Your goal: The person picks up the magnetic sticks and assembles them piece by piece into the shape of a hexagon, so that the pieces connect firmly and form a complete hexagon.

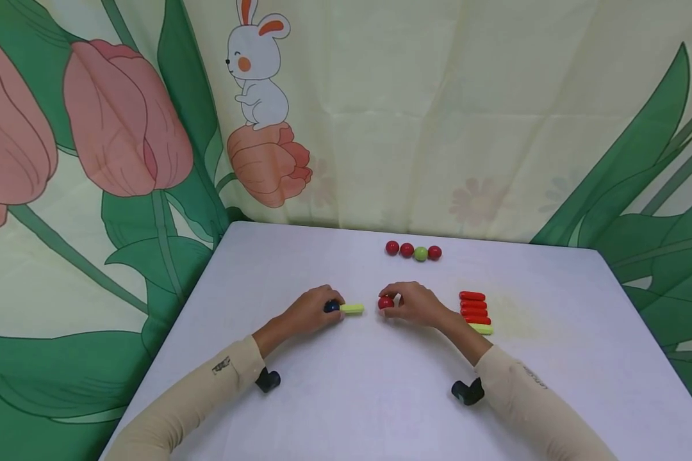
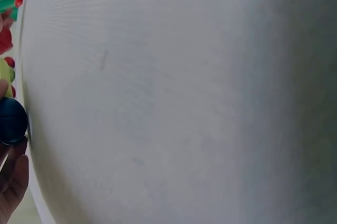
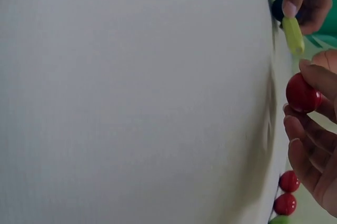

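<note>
My left hand (image 1: 310,312) pinches a dark blue ball (image 1: 331,307) together with a short yellow-green stick (image 1: 354,308), which points right. In the right wrist view the stick (image 3: 293,37) meets the ball under the thumb; whether they are joined I cannot tell. Facing it, my right hand (image 1: 416,305) holds a glossy red ball (image 1: 385,302) between thumb and fingertips. A small gap separates this red ball from the stick's free end. At the left edge of the left wrist view, the dark blue ball (image 2: 11,121) shows between fingers.
A row of red balls (image 1: 392,248) with one green ball (image 1: 420,254) lies near the back of the white table (image 1: 346,410). Several red sticks (image 1: 473,305) and a yellow-green stick (image 1: 482,330) lie beyond my right forearm. A printed curtain (image 1: 392,115) hangs behind.
</note>
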Action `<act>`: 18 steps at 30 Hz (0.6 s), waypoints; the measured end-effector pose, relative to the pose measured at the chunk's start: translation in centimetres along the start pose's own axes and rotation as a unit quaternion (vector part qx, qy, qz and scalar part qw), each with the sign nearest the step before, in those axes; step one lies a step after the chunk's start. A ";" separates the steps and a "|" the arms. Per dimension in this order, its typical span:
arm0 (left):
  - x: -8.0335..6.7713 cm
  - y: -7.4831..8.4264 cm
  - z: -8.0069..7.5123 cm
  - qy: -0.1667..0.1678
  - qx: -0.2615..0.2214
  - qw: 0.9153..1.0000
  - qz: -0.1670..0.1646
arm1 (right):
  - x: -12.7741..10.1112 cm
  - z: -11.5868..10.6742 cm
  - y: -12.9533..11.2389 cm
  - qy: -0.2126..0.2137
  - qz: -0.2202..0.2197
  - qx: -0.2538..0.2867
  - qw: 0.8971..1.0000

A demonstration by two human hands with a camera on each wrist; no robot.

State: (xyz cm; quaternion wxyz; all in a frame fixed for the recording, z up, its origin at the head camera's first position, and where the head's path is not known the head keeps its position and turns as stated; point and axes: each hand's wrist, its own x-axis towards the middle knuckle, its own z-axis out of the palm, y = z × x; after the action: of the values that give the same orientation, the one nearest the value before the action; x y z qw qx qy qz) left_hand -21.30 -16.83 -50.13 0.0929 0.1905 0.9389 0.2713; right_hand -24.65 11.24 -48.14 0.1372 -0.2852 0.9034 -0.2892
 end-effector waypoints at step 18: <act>0.4 0.3 -0.1 -0.014 0.020 1.000 -0.002 | 0.5 1.8 -2.0 -0.015 -0.014 0.010 1.000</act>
State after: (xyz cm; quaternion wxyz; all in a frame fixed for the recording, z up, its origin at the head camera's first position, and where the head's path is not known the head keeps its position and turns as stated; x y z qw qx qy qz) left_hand -21.60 -16.49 -49.90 0.1027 0.1946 0.9431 0.2493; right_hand -23.41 8.80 -48.38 0.1494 -0.3004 0.8944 -0.2960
